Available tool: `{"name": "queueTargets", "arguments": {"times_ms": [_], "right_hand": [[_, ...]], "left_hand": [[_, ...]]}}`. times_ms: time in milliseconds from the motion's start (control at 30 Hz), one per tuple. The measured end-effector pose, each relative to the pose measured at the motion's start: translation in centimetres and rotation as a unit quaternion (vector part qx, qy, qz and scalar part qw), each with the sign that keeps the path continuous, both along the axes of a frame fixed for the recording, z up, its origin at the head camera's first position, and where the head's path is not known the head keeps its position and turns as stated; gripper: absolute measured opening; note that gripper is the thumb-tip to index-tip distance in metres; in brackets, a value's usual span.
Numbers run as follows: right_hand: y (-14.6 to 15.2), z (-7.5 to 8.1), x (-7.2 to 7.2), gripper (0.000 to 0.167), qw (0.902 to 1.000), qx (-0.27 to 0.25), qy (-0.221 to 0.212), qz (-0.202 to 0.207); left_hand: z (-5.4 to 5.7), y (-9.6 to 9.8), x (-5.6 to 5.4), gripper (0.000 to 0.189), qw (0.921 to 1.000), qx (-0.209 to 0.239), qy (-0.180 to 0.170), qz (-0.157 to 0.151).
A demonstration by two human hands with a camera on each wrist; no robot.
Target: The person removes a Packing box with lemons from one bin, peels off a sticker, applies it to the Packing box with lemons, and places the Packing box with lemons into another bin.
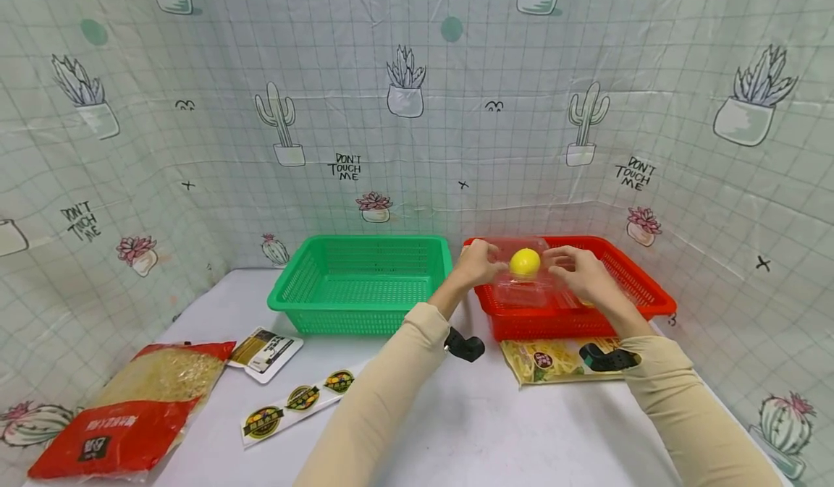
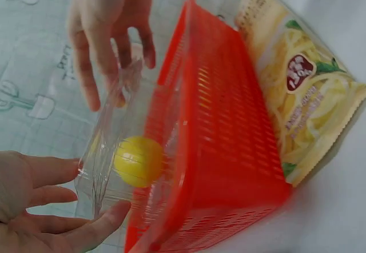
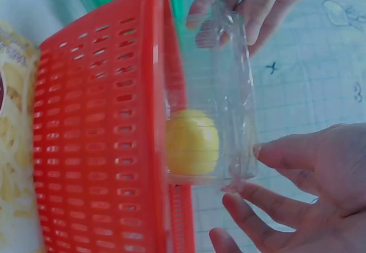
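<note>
- With the table's middle taken as the dial's centre and the wall at 12, while the left hand (image 1: pixel 476 263) grips one end of a clear container (image 3: pixel 214 93), its thumb and fingers bent about the edge, the container sits at 1 o'clock over the red basket (image 1: pixel 554 324); whether it touches the basket's floor I cannot tell.
- At the container's other end, on its 3 o'clock side, the right hand (image 1: pixel 580 273) grasps a corner with its fingertips, the fingers spread.
- Inside the container lies one round yellow fruit (image 1: pixel 524 263); no lettering can be made out on either.
- At 11 o'clock stands a green basket (image 1: pixel 352 320).
- Near 2 to 3 o'clock, just before the red basket, lies a yellow packet (image 1: pixel 531 362) showing noodle-like strands and a maroon badge with white characters, too small to read.
- Toward 9 o'clock, a white strip (image 1: pixel 302 398) bears three round fruit labels, their banner wording unreadable; at 10, a brown-and-white packet (image 1: pixel 263 353) has tiny print.
- At 8 o'clock lies a big red-ended bag (image 1: pixel 130 414) with blurred white characters and a dark square mark.
- Behind everything, the wall covering (image 1: pixel 417 154) reads "DON'T TOUCH ME", repeated, among drawn cacti.
</note>
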State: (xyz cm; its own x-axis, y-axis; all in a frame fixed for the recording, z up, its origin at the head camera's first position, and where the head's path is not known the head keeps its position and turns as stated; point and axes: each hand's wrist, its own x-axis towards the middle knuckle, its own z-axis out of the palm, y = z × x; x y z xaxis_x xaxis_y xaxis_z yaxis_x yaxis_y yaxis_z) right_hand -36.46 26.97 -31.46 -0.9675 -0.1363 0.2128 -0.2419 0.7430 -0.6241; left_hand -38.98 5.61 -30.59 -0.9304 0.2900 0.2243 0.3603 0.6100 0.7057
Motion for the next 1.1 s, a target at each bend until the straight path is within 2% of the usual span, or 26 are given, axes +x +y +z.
{"name": "queueTargets", "arguments": {"times_ms": [100, 167, 233, 400, 500, 600, 767, 1000, 1100], "right_hand": [[-0.2, 0.6, 0.2, 0.037, 0.9998, -0.009, 0.018, -0.006], [-0.3, 0.9, 0.3, 0.036, 0.9993, -0.01, 0.035, -0.007], [-0.5, 1.1, 0.5, 0.036, 0.9987, -0.012, 0.05, -0.007], [-0.9, 1.1, 1.1, 0.036, 0.9978, -0.016, 0.064, -0.004], [-1.2, 1.0, 1.6, 0.036, 0.9973, -0.018, 0.071, -0.004], [-1.5, 1.0, 1.8, 0.037, 0.9973, -0.023, 0.069, -0.008], [-1.9, 0.8, 2.0, 0.041, 0.9974, -0.044, 0.05, -0.029], [-2.6, 0.6, 1.5, 0.052, 0.9898, -0.141, 0.004, -0.018], [-2.9, 0.2, 1.1, 0.059, 0.9866, -0.161, -0.023, -0.004]], "left_hand": [[0.6, -0.9, 0.0, 0.043, 0.9974, 0.063, -0.036, -0.008], [0.9, -1.6, 0.0, 0.047, 0.9904, 0.117, -0.072, -0.015], [1.0, -2.1, -0.1, 0.051, 0.9786, 0.173, -0.109, -0.02], [0.7, -3.2, -0.2, 0.052, 0.9487, 0.258, -0.183, -0.017], [0.6, -3.7, -0.1, 0.051, 0.9313, 0.294, -0.214, -0.016], [0.7, -4.2, 0.3, 0.052, 0.92, 0.318, -0.228, -0.023], [0.5, -5.2, 0.9, 0.05, 0.912, 0.328, -0.24, -0.052], [-0.2, -7.3, 2.0, 0.044, 0.9164, 0.305, -0.241, -0.095], [-0.6, -8.3, 2.5, 0.045, 0.9141, 0.301, -0.246, -0.114]]}}
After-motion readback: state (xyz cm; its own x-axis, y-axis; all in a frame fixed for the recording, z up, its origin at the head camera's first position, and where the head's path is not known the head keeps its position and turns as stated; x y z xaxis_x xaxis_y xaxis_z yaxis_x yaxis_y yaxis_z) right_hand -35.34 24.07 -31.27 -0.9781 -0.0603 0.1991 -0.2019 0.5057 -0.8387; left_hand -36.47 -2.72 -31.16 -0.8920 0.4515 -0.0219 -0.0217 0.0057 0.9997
